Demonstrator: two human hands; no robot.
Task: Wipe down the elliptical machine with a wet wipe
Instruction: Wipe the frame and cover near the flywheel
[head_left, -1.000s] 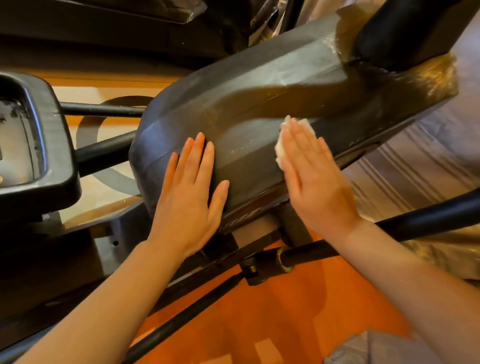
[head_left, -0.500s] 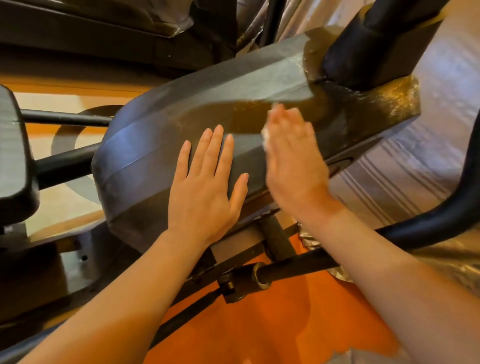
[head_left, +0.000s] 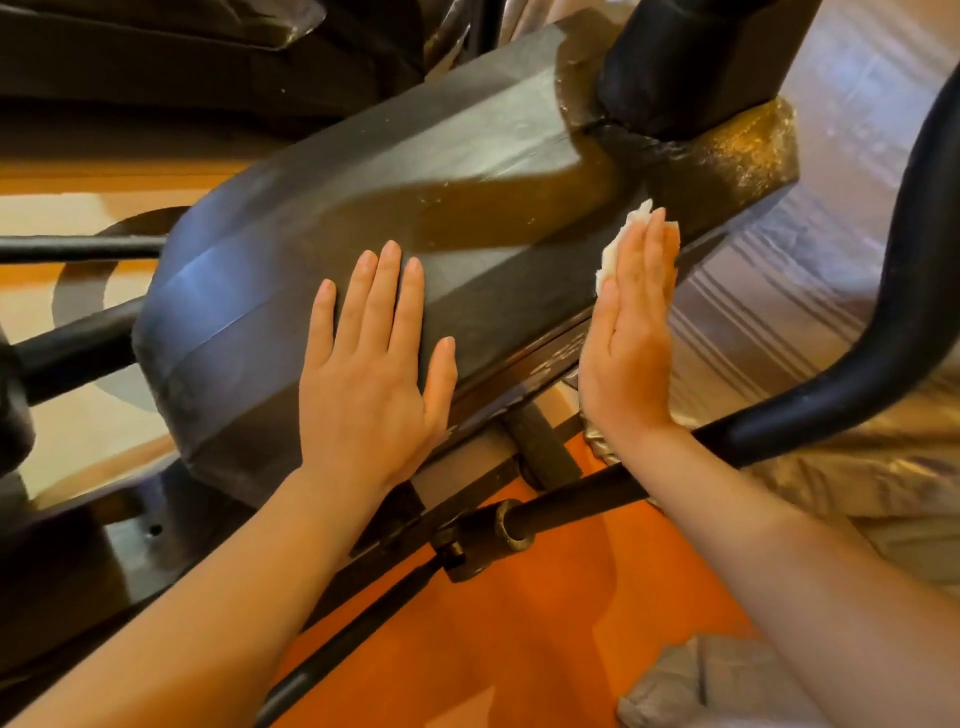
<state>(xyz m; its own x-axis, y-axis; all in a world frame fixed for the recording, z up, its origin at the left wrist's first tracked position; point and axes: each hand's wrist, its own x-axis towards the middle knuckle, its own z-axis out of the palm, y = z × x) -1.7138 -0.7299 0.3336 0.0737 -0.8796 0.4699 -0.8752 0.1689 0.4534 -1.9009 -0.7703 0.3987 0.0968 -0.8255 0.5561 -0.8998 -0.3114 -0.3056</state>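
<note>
The elliptical machine's dark housing (head_left: 467, 208) runs across the middle of the head view, with a black upright post (head_left: 691, 57) rising from its right end. My left hand (head_left: 371, 374) lies flat on the housing's near side, fingers straight and spread. My right hand (head_left: 631, 338) presses a white wet wipe (head_left: 615, 247) flat against the housing's right side, below the post. Only the wipe's edges show past my straight fingers.
A black curved handle arm (head_left: 883, 332) sweeps past my right wrist to a pivot joint (head_left: 488, 540) below the housing. Black bars (head_left: 72, 353) stick out at left. Orange floor (head_left: 519, 623) lies beneath, and striped fabric (head_left: 779, 322) lies at right.
My right hand has slid the wipe to the right along the housing, toward the post's base. The left hand stays flat on the housing. The camera view has shifted.
</note>
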